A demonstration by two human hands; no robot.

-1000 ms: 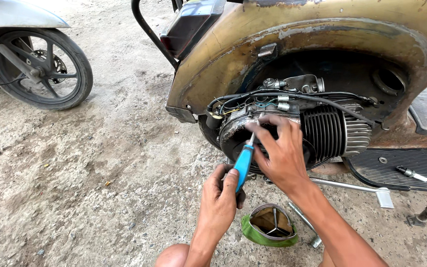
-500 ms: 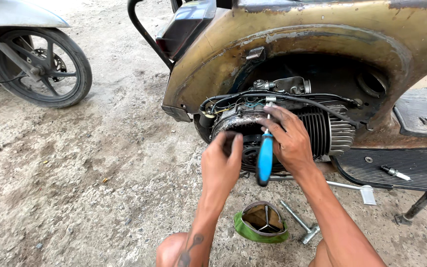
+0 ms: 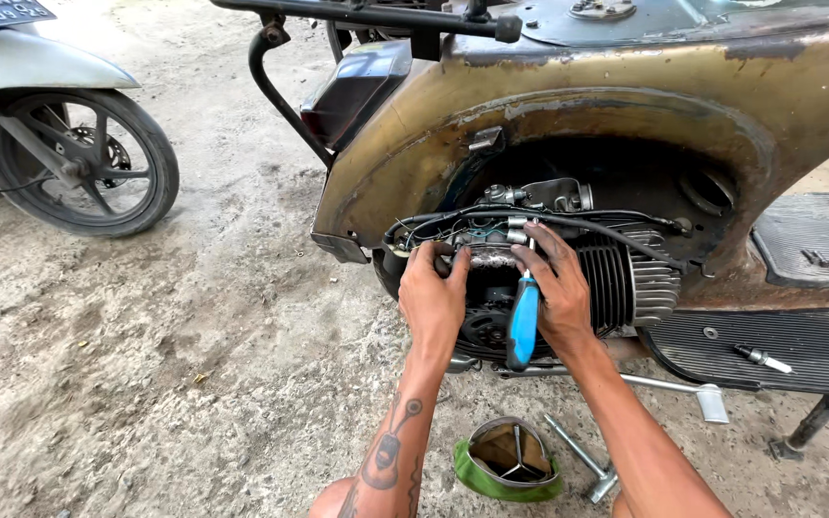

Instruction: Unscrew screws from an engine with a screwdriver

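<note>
From the head view, both hands press on the exposed engine [image 3: 568, 278] of the rusty scooter [image 3: 626, 105]: the left hand [image 3: 432, 295] grips its round housing with curled fingers, the right hand [image 3: 556, 288] holds a blue-handled screwdriver [image 3: 524, 324] (blade up, against the engine). A green-rimmed cap [image 3: 506, 462] lies on the ground below.

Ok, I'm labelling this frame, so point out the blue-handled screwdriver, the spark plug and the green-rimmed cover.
blue-handled screwdriver [image 3: 524, 331], head view, middle of the blue handle.
spark plug [image 3: 763, 359], head view, mid-body, lying on the footboard.
green-rimmed cover [image 3: 508, 465], head view, its inner face, on the ground.
</note>
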